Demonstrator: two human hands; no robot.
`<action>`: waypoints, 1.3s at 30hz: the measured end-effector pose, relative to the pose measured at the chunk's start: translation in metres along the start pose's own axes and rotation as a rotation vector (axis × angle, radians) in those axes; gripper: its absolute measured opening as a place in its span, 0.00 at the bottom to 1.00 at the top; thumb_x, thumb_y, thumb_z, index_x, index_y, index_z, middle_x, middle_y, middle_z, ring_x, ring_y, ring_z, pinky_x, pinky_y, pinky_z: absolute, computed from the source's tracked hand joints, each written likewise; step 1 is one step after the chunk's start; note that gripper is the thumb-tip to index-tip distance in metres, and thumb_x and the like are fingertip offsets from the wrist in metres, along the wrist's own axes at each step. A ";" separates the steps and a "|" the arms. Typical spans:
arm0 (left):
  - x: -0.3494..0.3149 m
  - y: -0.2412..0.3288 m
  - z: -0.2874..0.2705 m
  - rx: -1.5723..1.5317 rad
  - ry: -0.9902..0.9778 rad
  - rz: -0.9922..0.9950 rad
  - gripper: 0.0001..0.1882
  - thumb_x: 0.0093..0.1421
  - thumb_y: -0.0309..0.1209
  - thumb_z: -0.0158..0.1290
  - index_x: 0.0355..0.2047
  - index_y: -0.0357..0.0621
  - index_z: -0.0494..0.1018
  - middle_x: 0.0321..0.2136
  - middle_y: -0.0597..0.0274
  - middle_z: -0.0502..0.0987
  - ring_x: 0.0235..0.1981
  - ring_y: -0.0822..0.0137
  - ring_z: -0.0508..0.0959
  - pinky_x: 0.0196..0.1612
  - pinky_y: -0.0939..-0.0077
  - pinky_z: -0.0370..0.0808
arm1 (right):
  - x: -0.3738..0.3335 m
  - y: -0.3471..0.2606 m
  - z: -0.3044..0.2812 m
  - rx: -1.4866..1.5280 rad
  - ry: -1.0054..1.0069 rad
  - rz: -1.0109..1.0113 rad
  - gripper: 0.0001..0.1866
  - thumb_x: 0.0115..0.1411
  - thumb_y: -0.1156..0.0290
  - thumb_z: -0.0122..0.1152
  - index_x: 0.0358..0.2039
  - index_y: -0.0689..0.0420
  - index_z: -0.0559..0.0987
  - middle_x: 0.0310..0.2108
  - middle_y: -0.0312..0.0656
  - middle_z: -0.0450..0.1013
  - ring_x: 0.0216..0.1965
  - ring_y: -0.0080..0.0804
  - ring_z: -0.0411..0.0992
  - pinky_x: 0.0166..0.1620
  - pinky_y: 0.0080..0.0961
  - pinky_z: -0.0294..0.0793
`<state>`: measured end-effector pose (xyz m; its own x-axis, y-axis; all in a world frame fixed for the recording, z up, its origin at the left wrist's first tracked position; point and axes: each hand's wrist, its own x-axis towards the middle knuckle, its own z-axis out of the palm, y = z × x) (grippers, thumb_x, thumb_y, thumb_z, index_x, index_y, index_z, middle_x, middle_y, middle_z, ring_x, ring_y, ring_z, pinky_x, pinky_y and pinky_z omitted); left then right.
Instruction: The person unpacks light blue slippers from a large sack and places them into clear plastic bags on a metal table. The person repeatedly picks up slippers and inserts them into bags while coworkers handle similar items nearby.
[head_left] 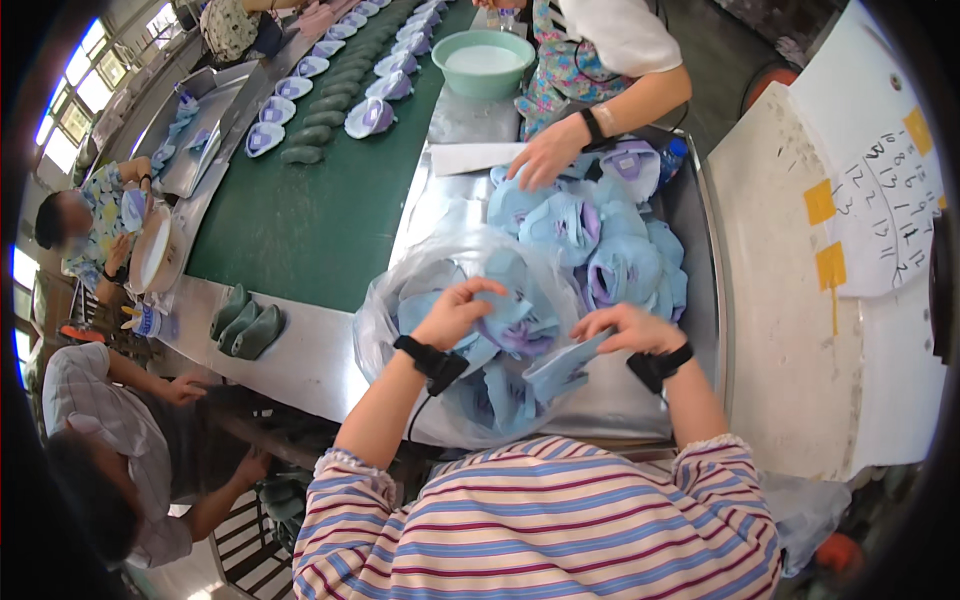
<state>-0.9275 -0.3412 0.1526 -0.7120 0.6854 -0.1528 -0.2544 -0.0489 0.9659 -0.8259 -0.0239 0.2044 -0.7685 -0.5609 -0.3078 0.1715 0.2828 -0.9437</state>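
A clear plastic bag [376, 300] lies spread on the metal table in front of me, filled with light blue shoe uppers [485, 385] with purple linings. Over the bag, my left hand [452, 317] has its thumb and index finger apart, close above the uppers and with nothing visible in it. To its right, my right hand [632, 328] is closed on the edge of a single light blue shoe upper [563, 370], which hangs tilted at the bag's right side. Beyond lies a loose heap of similar uppers [630, 262]; a co-worker's hand [548, 152] rests on its far part.
A green conveyor belt [310, 225] carries rows of dark green shoe lasts [318, 118] and white-purple uppers [370, 118]. Three lasts [247, 325] stand on the metal ledge. A green basin [484, 62] sits far off. A white board [800, 300] borders the right; co-workers sit left.
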 end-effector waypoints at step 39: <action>-0.094 0.043 -0.044 -0.141 0.936 0.448 0.09 0.62 0.29 0.52 0.36 0.34 0.73 0.26 0.67 0.71 0.33 0.75 0.68 0.39 0.79 0.66 | 0.129 0.023 0.031 -0.820 0.416 -0.149 0.28 0.50 0.71 0.61 0.54 0.52 0.70 0.56 0.48 0.64 0.52 0.50 0.66 0.51 0.41 0.69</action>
<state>-0.9002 -0.4396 0.1997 -0.9668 -0.2497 0.0541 0.1268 -0.2852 0.9500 -0.9018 -0.1142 0.1394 -0.9340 -0.3562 0.0275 -0.3136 0.7806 -0.5407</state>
